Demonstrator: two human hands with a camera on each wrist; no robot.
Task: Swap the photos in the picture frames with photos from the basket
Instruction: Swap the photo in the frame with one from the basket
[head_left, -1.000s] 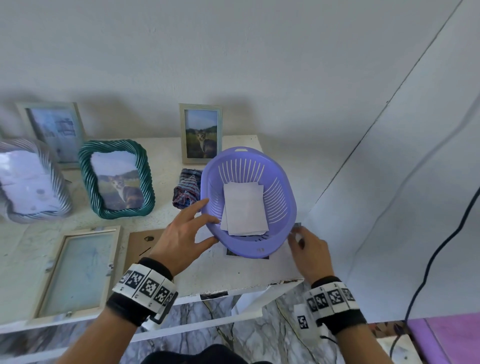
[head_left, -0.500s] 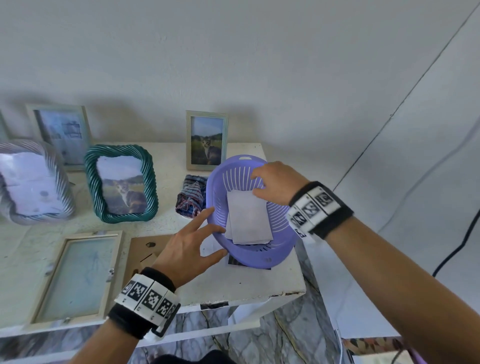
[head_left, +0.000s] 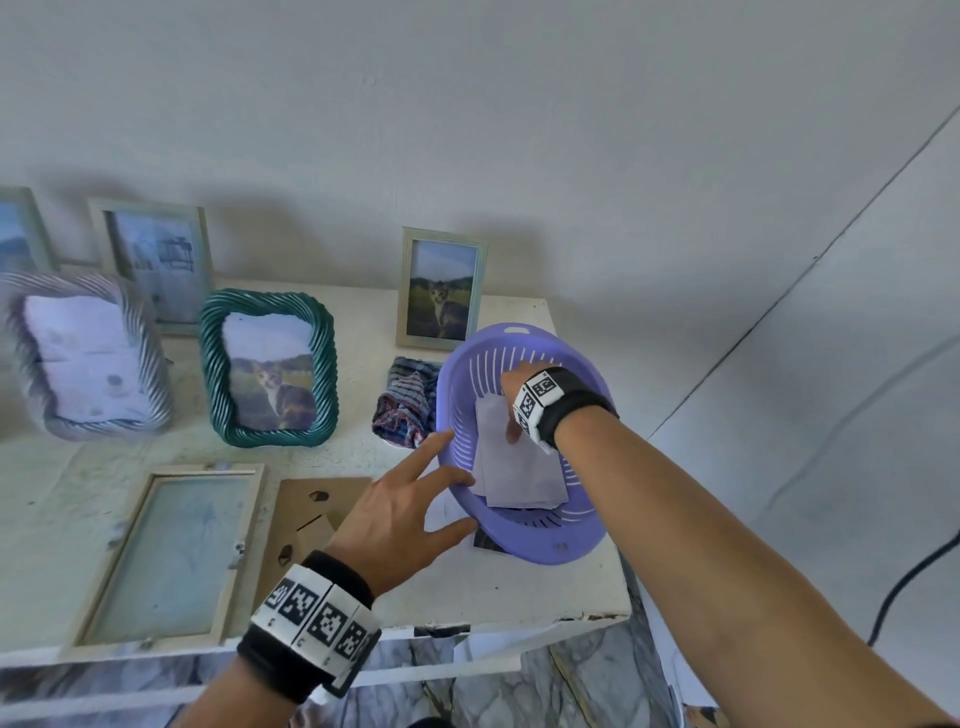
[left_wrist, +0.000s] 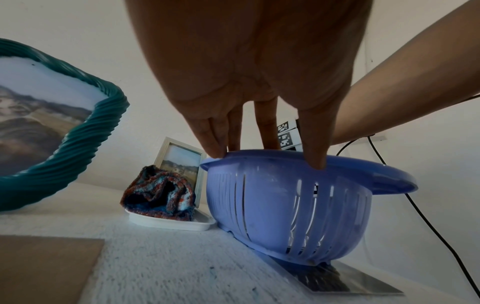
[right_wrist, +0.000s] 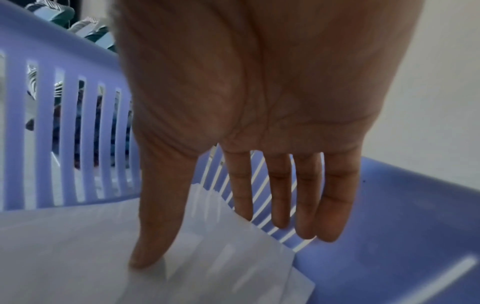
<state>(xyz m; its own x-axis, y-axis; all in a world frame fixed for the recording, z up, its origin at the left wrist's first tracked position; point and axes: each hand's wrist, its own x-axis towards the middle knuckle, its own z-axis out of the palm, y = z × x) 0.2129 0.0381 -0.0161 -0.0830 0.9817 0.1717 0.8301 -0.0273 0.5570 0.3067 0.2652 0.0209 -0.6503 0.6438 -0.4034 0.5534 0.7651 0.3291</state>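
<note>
Right hand (head_left: 511, 387) is reaching into the purple basket (head_left: 561, 545), thumb (right_wrist: 155, 226) pressing on the face-down photo stack (head_left: 519, 467), four fingers straight and dipping past the stack's far edge; nothing pinched yet. Left hand (head_left: 400, 514) is bracing the basket's near-left rim, fingers spread and straight, thumb on the outer wall. Just left of that hand a striped cloth (head_left: 405, 405) is crowding the basket wall; under the basket a loose photo (left_wrist: 337, 277) is lying flat. Versus half a second ago, the right hand is sitting deeper in the basket, thumb now down on the paper. Count: five standing frames, one frame lying face-down (head_left: 166, 556), one brown backing board (head_left: 311, 514), probably three or four sheets in the stack, edges too blurred.
</note>
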